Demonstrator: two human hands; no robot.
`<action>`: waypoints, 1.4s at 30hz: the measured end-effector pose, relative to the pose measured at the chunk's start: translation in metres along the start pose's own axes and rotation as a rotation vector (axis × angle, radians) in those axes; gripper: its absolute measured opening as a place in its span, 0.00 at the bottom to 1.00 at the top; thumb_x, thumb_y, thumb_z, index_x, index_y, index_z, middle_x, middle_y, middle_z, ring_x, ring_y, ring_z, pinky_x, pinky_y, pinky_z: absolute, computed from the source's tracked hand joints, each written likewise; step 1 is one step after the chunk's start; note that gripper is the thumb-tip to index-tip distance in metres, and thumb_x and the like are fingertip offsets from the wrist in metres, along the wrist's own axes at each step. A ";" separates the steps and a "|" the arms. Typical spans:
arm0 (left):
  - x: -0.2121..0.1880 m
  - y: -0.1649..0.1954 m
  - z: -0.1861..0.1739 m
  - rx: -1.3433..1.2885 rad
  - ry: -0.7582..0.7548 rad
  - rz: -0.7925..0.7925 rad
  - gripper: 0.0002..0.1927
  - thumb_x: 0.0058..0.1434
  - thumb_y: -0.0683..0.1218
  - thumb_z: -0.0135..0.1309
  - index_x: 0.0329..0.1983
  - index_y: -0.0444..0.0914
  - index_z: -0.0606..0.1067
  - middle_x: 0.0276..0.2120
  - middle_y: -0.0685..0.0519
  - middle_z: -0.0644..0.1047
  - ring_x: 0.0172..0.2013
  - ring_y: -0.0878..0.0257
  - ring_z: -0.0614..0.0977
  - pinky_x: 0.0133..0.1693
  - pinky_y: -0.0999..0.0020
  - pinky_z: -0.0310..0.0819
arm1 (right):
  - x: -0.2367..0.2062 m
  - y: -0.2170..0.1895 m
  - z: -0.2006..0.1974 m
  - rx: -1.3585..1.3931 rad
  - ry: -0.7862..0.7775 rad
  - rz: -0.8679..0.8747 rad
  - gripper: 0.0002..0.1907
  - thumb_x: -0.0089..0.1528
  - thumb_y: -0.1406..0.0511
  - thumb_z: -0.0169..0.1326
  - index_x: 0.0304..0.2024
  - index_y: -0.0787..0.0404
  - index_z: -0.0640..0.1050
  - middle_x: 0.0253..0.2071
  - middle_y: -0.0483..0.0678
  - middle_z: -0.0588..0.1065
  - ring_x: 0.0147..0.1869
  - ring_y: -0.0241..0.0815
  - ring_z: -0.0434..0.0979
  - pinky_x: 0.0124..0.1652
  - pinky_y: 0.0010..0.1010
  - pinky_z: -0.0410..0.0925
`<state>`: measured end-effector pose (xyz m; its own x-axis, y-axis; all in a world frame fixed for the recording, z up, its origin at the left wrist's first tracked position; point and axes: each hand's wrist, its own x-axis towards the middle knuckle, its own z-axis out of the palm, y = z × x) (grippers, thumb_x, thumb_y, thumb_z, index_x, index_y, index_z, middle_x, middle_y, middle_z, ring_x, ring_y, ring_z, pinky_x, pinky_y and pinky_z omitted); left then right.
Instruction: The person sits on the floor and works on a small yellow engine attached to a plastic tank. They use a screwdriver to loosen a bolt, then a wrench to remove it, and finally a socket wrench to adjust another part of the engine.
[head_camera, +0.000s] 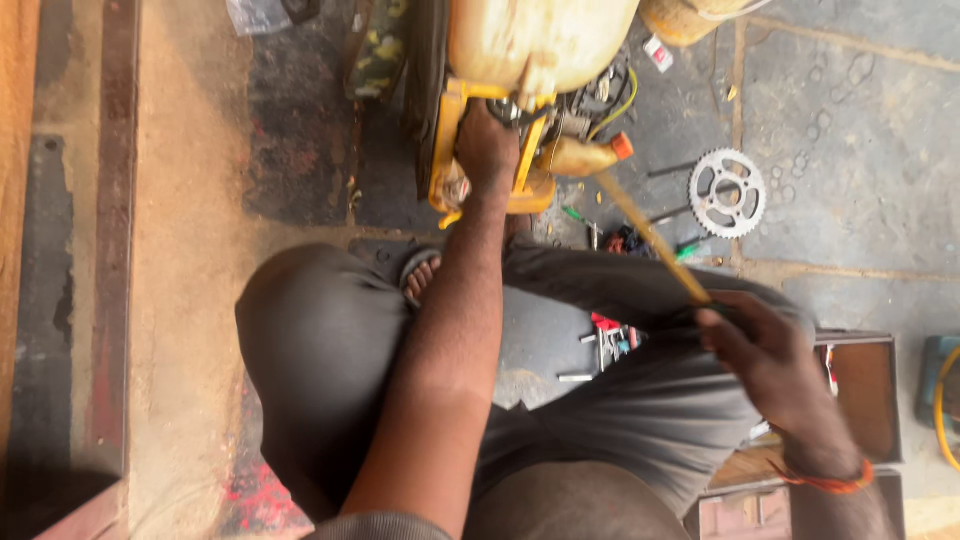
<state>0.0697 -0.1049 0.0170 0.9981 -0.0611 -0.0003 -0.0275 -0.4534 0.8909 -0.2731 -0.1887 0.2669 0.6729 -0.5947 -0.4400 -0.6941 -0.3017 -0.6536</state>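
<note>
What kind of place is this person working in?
Probably a roadside or backyard repair workshop: a toothed metal sprocket lies on the stone floor, small hand tools are scattered about, and a yellow machine frame is being worked on.

Grey stone-slab floor (860, 90), sandy strip (190, 250) left, probably daylight.

Soft, even daylight with weak shadows; the right hand (765, 355) is motion-blurred, and everything looks slightly soft.
</note>
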 end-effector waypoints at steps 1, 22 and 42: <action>-0.002 0.000 0.000 -0.007 0.013 0.018 0.22 0.64 0.58 0.57 0.53 0.40 0.74 0.46 0.42 0.81 0.48 0.40 0.81 0.49 0.45 0.73 | 0.008 -0.010 0.009 0.068 -0.022 0.037 0.19 0.65 0.60 0.56 0.53 0.67 0.79 0.28 0.44 0.73 0.31 0.31 0.68 0.29 0.24 0.62; -0.020 0.005 -0.019 -0.062 -0.006 0.024 0.21 0.60 0.51 0.62 0.54 0.40 0.74 0.45 0.44 0.83 0.50 0.41 0.82 0.48 0.46 0.74 | 0.060 -0.075 0.089 0.605 -0.372 0.205 0.18 0.71 0.60 0.44 0.54 0.66 0.76 0.26 0.45 0.69 0.19 0.33 0.63 0.20 0.21 0.58; -0.024 -0.001 -0.016 -0.016 -0.004 0.020 0.20 0.63 0.54 0.59 0.52 0.38 0.74 0.43 0.44 0.83 0.48 0.43 0.83 0.47 0.46 0.75 | 0.060 -0.081 0.097 0.994 -0.542 0.296 0.21 0.75 0.58 0.38 0.55 0.70 0.74 0.27 0.43 0.69 0.20 0.28 0.60 0.21 0.18 0.57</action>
<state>0.0469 -0.0893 0.0234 0.9972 -0.0734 0.0162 -0.0468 -0.4374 0.8980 -0.1513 -0.1279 0.2340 0.7060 -0.0756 -0.7041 -0.4982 0.6536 -0.5697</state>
